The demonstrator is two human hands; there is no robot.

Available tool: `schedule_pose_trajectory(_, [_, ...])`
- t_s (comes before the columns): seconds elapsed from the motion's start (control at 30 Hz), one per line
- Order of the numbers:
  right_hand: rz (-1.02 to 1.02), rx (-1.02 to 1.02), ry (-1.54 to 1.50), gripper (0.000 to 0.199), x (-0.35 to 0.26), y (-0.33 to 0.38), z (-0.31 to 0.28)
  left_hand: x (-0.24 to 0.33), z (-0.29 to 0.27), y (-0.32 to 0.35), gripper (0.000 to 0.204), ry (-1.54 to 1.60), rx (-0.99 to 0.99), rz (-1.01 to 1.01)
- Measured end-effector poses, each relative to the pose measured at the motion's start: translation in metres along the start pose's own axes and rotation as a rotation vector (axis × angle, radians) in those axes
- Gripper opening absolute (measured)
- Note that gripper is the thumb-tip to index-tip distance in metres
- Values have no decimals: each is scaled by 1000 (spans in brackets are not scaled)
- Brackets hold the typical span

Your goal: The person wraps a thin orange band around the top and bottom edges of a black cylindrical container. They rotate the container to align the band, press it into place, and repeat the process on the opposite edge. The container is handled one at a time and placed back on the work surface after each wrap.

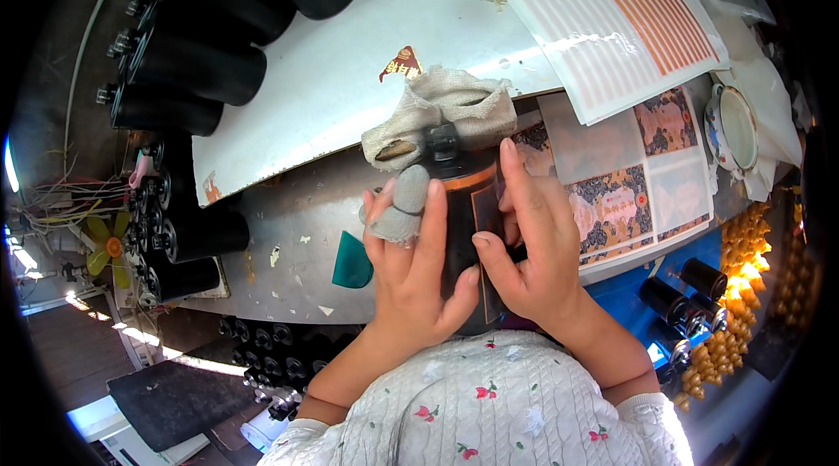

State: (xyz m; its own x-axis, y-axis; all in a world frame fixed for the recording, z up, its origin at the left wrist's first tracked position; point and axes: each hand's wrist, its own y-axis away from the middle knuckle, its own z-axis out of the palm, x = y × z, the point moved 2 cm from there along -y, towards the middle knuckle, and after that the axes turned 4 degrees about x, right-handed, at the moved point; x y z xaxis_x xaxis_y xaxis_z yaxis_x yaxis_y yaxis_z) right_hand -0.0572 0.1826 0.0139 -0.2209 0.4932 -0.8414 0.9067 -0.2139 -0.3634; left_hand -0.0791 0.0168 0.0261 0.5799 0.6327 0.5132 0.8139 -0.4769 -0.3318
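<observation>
Hands grip one dark bottle point(461, 230): left hand point(409, 265) and right hand point(531, 248) both press its sides. Label point(486, 208) may crease under uneven thumb pressure.

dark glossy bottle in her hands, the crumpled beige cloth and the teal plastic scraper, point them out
dark glossy bottle point(461, 230), head view, on its bare side between both hands
crumpled beige cloth point(454, 103), head view, on the folded top
teal plastic scraper point(351, 263), head view, on its flat middle

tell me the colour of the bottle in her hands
Dark brown to black bottle with an orange band near the neck; head view.
</observation>
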Motion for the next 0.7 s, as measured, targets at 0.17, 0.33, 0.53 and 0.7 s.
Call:
schedule_pose_trajectory(0.17, [-73,45,18,72,2,-1,2,24,-5,-12,67,-300,-71,46])
schedule_pose_trajectory(0.33, [151,56,-191,64,3,3,0,27,-10,-10,70,-233,-164,144])
schedule_pose_trajectory(0.53, [332,89,-483,65,12,9,-3,17,-8,-6,87,-139,0,-110])
schedule_pose_trajectory(0.7, [19,47,-167,59,1,8,-3,22,-8,-9,79,-257,-34,-74])
